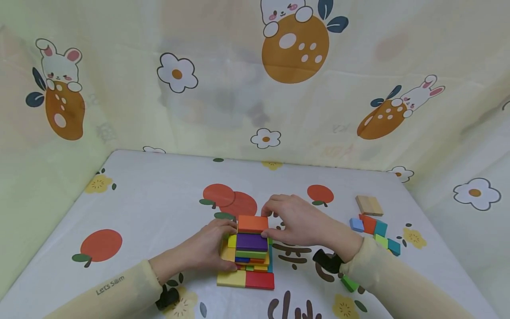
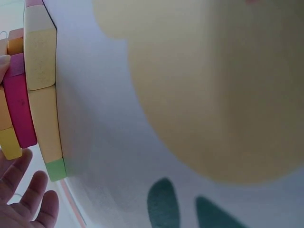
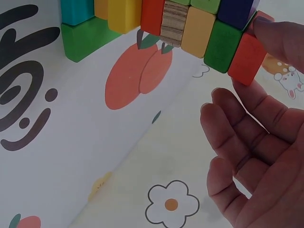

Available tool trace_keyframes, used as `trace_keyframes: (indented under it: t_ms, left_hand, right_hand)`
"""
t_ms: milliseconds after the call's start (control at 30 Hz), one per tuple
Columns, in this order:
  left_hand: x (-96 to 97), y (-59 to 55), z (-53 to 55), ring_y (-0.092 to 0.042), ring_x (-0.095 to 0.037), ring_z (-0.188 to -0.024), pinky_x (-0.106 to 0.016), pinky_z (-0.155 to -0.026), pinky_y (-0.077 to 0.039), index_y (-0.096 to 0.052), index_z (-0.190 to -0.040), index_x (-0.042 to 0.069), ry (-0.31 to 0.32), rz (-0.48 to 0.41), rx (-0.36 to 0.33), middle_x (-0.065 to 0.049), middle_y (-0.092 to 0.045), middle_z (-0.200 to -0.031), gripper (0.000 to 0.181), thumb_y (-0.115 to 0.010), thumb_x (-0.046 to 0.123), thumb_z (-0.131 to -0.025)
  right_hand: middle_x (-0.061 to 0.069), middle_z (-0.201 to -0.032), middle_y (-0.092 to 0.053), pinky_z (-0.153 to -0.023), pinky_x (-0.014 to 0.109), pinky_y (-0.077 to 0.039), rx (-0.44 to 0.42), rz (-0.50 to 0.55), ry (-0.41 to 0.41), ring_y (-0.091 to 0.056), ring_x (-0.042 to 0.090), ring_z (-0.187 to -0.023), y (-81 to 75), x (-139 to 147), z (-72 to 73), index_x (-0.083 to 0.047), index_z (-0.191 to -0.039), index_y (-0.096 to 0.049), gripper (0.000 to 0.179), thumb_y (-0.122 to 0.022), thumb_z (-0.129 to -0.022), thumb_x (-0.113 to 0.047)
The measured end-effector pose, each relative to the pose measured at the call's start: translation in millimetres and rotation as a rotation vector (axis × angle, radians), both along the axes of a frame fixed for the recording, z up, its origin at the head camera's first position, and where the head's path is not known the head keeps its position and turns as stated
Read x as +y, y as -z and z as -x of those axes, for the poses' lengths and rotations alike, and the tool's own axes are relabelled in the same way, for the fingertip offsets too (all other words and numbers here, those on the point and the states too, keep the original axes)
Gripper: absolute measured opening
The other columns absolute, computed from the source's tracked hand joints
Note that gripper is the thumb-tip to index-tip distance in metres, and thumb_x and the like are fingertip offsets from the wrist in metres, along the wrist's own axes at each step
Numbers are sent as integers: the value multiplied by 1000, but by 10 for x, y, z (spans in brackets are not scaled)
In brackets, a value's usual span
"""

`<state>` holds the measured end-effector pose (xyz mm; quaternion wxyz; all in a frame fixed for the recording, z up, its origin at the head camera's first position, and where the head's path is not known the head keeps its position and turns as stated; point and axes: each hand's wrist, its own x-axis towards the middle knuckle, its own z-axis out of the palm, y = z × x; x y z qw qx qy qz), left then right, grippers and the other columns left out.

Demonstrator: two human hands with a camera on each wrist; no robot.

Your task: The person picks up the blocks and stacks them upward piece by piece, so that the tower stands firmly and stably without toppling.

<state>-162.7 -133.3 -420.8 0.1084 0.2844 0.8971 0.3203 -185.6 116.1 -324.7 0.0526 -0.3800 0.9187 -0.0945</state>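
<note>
A tower of colored wooden blocks [image 1: 252,242] stands on the cloth-covered table, with a yellow block [image 1: 231,279] and a red block [image 1: 260,281] at its front foot. My right hand [image 1: 296,219] pinches the orange block [image 1: 253,224] at the tower's top between thumb and fingers. In the right wrist view this orange block [image 3: 248,58] sits against a green block [image 3: 223,45]; my other fingers are loosely bent. Along the tower's left side, my left hand [image 1: 209,246] holds it, thumb at the front and fingers toward the back. The left wrist view shows a magenta block [image 2: 20,104] between them.
Off to the right lie a plain wood block [image 1: 369,206] and several small colored blocks, among them a red one [image 1: 368,224] and a blue one [image 1: 356,225]. A green block [image 1: 349,283] lies by my right forearm. A printed curtain [image 1: 223,110] hangs behind the table.
</note>
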Motion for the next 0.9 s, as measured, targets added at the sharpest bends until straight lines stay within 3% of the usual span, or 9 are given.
trace_keyframes:
  t_ms: [233,400,533,700,900]
  left_hand:
    - [0,11,2,-46,-35,-138,-56,-116,-42,-67,-121,-2,-1,5,6,-16,-58,-141,62,-91,27,-72]
    - [1,13,7,-46,-36,-138,-56,-116,-42,-67,-121,-2,2,10,21,-16,-58,-142,62,-91,28,-72]
    - [-6,1,3,-46,-36,-138,-57,-115,-43,-67,-122,-2,-1,15,19,-17,-57,-142,63,-91,27,-72]
    - [-8,-5,-4,-46,-35,-138,-56,-115,-44,-66,-124,-3,-4,23,13,-17,-57,-142,65,-91,28,-72]
    - [-6,13,-8,-46,-35,-138,-56,-115,-43,-66,-124,-3,-1,18,9,-17,-57,-142,66,-91,28,-72]
  right_hand:
    - [-1,-111,-69,-84,34,-56,-21,33,31,-64,15,-98,-67,78,-14,-13,-120,-68,38,-74,-93,-38]
    - [2,-112,-69,-83,37,-57,10,69,112,-64,18,-99,-98,456,38,-9,-126,-65,38,-71,-96,-31]
    - [5,-107,-71,-82,41,-59,-13,-3,214,-66,21,-94,112,888,123,-5,-119,-68,34,-75,-93,-25]
    - [4,-99,-70,-81,41,-61,-169,-193,399,-64,19,-89,471,1350,117,-6,-111,-71,39,-82,-86,-33]
    - [-1,-87,-65,-74,35,-59,-239,-266,485,-58,14,-79,665,1601,66,-8,-99,-71,35,-86,-80,-34]
